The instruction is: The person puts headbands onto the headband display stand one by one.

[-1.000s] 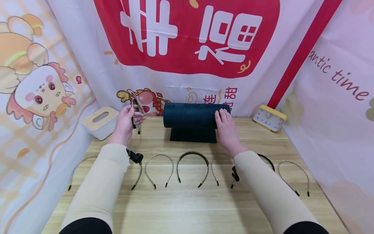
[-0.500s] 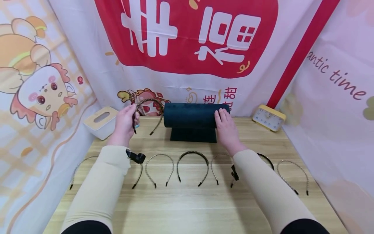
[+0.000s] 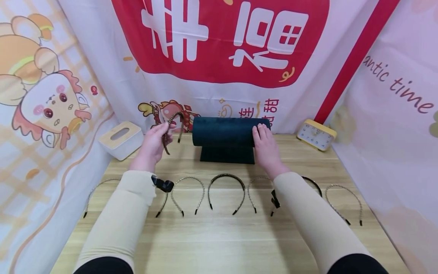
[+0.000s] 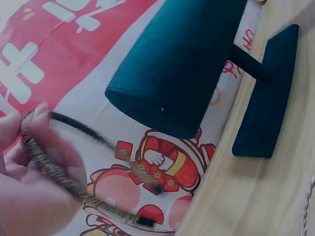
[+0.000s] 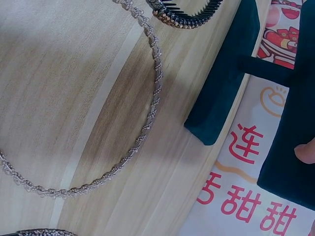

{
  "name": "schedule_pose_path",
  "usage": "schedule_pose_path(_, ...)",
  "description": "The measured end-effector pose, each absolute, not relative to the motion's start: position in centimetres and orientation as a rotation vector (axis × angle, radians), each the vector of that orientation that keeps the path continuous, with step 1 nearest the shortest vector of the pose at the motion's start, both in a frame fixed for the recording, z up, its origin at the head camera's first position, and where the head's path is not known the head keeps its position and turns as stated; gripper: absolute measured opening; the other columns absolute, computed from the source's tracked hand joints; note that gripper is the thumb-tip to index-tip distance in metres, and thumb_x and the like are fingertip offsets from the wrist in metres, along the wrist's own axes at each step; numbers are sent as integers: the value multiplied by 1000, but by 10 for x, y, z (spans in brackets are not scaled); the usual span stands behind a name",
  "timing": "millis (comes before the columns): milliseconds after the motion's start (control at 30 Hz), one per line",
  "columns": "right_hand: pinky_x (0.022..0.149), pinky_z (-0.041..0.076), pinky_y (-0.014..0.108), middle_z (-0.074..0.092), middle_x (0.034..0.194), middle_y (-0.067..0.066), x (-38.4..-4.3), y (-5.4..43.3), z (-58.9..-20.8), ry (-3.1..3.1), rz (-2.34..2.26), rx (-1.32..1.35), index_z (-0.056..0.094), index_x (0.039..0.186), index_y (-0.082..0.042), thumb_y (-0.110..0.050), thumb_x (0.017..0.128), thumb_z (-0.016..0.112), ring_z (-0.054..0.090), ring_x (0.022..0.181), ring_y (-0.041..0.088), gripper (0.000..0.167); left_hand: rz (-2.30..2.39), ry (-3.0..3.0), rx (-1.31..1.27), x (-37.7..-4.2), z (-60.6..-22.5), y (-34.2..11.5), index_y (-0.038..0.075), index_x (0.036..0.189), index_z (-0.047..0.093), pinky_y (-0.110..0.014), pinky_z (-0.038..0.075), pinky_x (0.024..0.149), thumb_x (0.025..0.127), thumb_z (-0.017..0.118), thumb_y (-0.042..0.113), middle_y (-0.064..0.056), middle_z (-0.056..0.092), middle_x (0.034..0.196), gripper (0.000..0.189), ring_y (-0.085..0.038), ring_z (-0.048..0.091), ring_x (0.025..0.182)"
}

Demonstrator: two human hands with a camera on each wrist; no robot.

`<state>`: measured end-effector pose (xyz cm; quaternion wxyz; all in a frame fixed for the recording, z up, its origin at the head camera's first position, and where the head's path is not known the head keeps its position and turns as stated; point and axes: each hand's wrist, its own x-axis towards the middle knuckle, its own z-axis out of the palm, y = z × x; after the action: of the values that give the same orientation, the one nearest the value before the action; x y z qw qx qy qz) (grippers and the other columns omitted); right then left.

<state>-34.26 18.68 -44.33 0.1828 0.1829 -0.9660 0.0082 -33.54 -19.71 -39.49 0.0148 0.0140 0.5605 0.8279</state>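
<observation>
My left hand (image 3: 153, 146) holds a dark headband (image 3: 177, 115) with a gold-flecked, ribbed band in the head view. Its two ends point down, left of the dark green velvet roll stand (image 3: 224, 132). In the left wrist view the headband (image 4: 64, 179) is pinched at its curve between thumb and fingers, apart from the roll (image 4: 172, 69). My right hand (image 3: 266, 148) rests on the right end of the roll, its fingers lying over the upper front. One fingertip (image 5: 306, 151) shows against the velvet in the right wrist view; the rest of that hand is mostly out of frame.
Several headbands lie in a row along the wooden table (image 3: 205, 243), among them a black coiled one (image 3: 226, 176) and one with a black bow (image 3: 163, 185). A white tissue box (image 3: 121, 142) stands back left, a yellow clock (image 3: 316, 135) back right. Printed cloth hangs behind.
The left hand has turned the headband, first seen edge-on, then as an arch, now angled, and has shifted slightly right. The right hand stays on the roll.
</observation>
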Motion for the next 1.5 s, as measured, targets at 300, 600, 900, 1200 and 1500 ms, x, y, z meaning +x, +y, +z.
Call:
schedule_pose_path(300, 119, 9, 42, 28, 153, 26, -343, 187, -443, -2726, 20, 502, 31, 150, 5, -8, 92, 67, 23, 143, 40, 70, 2446, 1929, 132, -339, -397, -187, -3, 128, 47, -38, 44, 103, 100, 40, -9, -13, 65, 102, 30, -20, 68, 96)
schedule_pose_path(600, 119, 9, 42, 28, 154, 26, -342, 186, -441, -2743, 2, 486, 31, 150, 4, -10, 93, 66, 22, 143, 39, 68, 2485, 2012, -23, -344, -391, -174, -4, 132, 51, -21, 44, 70, 102, 42, 2, -5, 51, 95, 32, -12, 51, 76)
schedule_pose_path(900, 119, 9, 42, 29, 153, 26, -343, 185, -442, -2730, 4, 496, 32, 150, 5, -9, 93, 66, 24, 142, 40, 68, 2525, 2056, -32, -354, -391, -155, -3, 121, 56, -18, 46, 65, 105, 48, 14, -3, 53, 90, 25, -10, 53, 71)
schedule_pose_path(1200, 119, 9, 42, 29, 153, 26, -344, 187, -442, -2729, -25, 497, 31, 150, 5, -8, 93, 65, 24, 142, 39, 68, 2537, 2017, -126, -359, -389, -122, -4, 123, 57, -20, 45, 63, 104, 50, 13, -6, 52, 85, 27, -11, 53, 68)
schedule_pose_path(1500, 119, 8, 42, 30, 152, 27, -344, 188, -442, -2717, -31, 515, 32, 150, 5, -6, 92, 65, 24, 142, 39, 68, 2407, 2146, -202, -362, -395, -84, -2, 138, 54, -17, 48, 64, 105, 49, 17, -9, 57, 92, 38, -7, 60, 68)
